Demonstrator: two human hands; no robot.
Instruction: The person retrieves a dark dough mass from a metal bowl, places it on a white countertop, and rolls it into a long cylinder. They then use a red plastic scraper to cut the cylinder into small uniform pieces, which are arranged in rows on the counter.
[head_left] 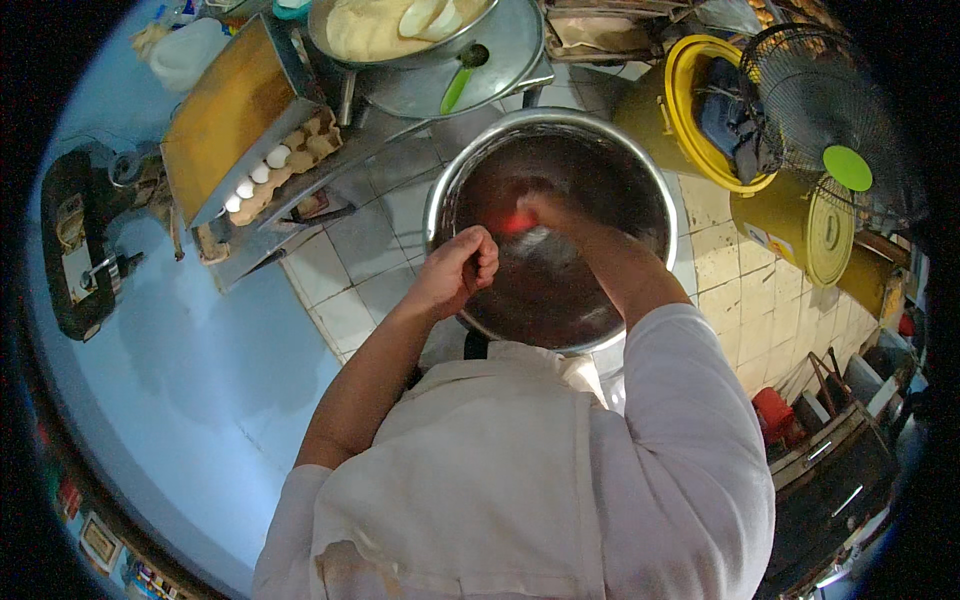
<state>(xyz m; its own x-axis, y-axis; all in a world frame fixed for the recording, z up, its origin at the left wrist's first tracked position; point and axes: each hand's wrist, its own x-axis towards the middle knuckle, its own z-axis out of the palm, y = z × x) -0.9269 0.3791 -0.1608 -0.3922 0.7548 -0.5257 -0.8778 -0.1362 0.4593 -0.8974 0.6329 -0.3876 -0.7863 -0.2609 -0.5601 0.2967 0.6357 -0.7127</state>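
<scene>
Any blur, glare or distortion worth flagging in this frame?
Head view: motion smears the right hand and red thing; left hand looks sharper; pale glare on the blue wall; straight edges bend toward the black rim.

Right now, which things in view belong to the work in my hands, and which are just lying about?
Apparently in use: wide round metal bowl; blurred red object in your right hand.
Seemingly idle: white eggs in brown carton; green-handled dark spoon; yellow round bucket.

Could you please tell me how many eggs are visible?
4 white eggs, in one diagonal row in the cardboard egg tray; more may be hidden behind the yellow-brown panel.
</scene>
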